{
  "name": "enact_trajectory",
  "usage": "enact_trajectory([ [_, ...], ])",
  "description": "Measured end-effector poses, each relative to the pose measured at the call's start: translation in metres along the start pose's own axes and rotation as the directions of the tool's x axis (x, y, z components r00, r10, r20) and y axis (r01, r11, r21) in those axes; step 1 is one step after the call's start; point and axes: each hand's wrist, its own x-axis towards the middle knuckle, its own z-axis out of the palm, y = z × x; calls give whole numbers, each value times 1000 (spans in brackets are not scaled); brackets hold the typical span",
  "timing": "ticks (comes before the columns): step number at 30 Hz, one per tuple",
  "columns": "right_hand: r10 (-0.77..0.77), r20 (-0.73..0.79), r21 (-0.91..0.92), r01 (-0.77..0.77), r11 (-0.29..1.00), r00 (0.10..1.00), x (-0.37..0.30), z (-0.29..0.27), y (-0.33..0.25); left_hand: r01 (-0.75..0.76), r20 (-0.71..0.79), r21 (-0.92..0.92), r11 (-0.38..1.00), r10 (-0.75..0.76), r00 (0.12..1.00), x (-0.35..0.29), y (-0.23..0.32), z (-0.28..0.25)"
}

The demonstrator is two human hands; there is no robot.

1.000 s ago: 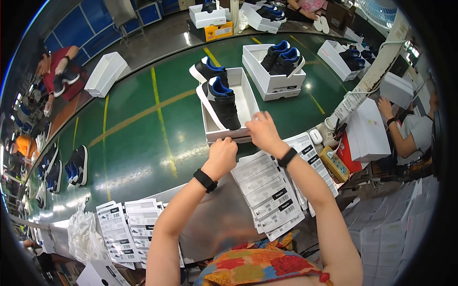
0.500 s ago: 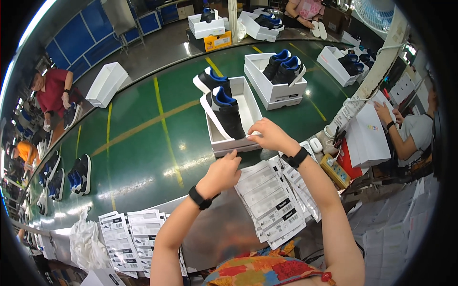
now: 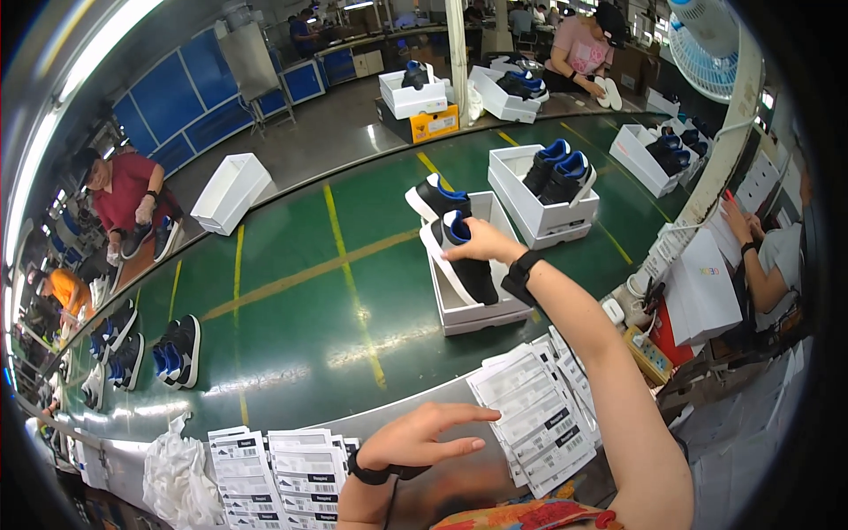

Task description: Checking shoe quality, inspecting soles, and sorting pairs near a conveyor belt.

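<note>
A black sneaker [image 3: 478,279] with a white sole and blue lining sits tilted in an open white shoebox [image 3: 484,321]. My right hand [image 3: 484,244] is closed on its collar, with the thumb on the side near the sole. Its mate, another black sneaker [image 3: 432,200], leans across the box's far left rim. Over the metal ledge, my left hand [image 3: 426,435] is open with fingers stretched and nothing held. Its fingertips reach the left edge of a stack of printed label sheets [image 3: 541,415]; I cannot tell whether they touch.
Another shoebox [image 3: 548,225] with sneakers stands behind on the green conveyor belt [image 3: 291,300]. More sneakers [image 3: 178,352] rest at its left. Label sheets [image 3: 305,477] and crumpled white material [image 3: 179,477] lie at front left. A power strip [image 3: 649,355] and co-workers flank the belt.
My right hand has moved from the box's near rim up onto the sneaker's collar. My left hand has drawn back toward me from the box, its fingers now extended. The view has shifted.
</note>
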Motion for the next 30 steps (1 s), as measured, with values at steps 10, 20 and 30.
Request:
enact_trajectory([
  [10,-303,-30,-227,289,930,952,6,-7,21,-96,-333,116,989,130,934,-17,22,-29],
  [20,-378,-350,-346,257,903,857,-105,-39,-9,941,-824,326,88,-461,329,-221,-123,-201],
  [30,-275,-109,-526,179,832,955,-218,-23,-36,853,-886,-200,-483,-283,-368,-406,-155,-288],
])
